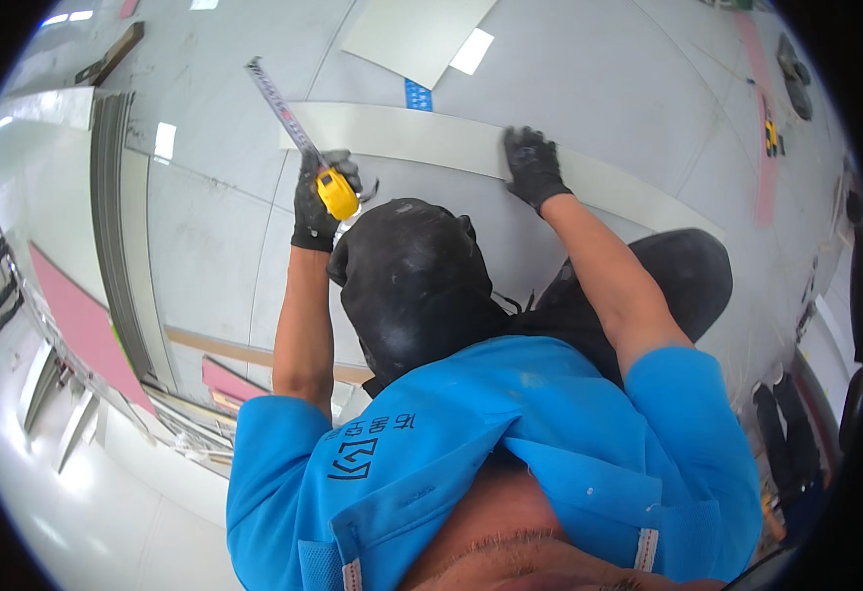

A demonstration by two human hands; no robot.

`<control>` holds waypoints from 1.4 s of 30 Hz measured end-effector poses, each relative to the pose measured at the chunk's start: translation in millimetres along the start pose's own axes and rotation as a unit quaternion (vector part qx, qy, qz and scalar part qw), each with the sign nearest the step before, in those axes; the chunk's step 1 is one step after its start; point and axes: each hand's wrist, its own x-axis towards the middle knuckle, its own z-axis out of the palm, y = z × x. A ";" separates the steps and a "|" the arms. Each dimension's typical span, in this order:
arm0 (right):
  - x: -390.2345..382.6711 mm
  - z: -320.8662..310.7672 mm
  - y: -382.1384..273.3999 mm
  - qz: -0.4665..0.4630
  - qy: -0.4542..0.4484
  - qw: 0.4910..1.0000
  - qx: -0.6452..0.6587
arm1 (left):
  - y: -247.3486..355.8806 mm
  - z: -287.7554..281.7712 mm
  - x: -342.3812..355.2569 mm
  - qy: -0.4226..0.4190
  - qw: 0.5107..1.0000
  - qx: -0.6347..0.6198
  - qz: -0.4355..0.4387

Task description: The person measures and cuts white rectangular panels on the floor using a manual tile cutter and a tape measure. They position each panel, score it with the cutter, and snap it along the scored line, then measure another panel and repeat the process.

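Observation:
In a black glove, my left hand (311, 205) is closed around a yellow tape measure (337, 193). Its metal blade (284, 110) is pulled out and slants up to the left, over the left end of a long pale strip of board (402, 134). The strip lies across the floor in front of my knees. My right hand (532, 165), also gloved in black, rests on the strip right of its middle, fingers spread and holding nothing.
Beyond the strip lie a pale panel (412, 34) and a blue perforated piece (418, 95). Stacked long grey strips (116, 227) and a pink board (82, 320) are on the left. Another yellow tool (770, 139) lies on a pink strip (753, 69) at right, near dark shoes (794, 79).

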 end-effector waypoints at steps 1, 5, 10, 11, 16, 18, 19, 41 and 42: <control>-3.3 -5.1 -4.3 0.016 0.031 0.999 -0.032 | 12.9 15.3 -2.7 -0.014 0.999 0.001 0.051; -10.6 -8.5 1.1 0.012 -0.029 0.998 -0.047 | 65.2 87.5 -24.7 -0.039 0.973 -0.167 0.154; 20.4 -34.2 -9.0 -0.017 -0.039 0.999 0.027 | 21.8 226.0 -109.9 -0.071 0.991 0.030 0.108; 29.8 -36.8 -5.3 -0.015 -0.054 0.997 0.044 | 3.1 242.3 -120.8 -0.115 0.982 -0.152 0.010; 48.8 -63.5 81.0 -0.018 -0.097 0.981 0.168 | 23.0 281.5 -135.5 -0.103 0.929 0.354 0.028; 32.9 -71.7 106.8 -0.005 -0.127 0.961 0.246 | 22.8 266.7 -131.0 -0.053 0.904 0.424 0.026; 21.5 -80.4 117.1 0.004 -0.156 0.944 0.291 | 13.0 265.6 -133.2 -0.023 0.928 0.369 -0.043; -270.0 204.1 300.7 0.624 0.266 0.282 0.679 | -44.6 117.0 139.2 -0.266 0.553 0.703 -0.361; -267.0 218.5 289.4 0.652 0.215 0.367 0.628 | -70.2 128.6 140.3 -0.284 0.569 0.684 -0.359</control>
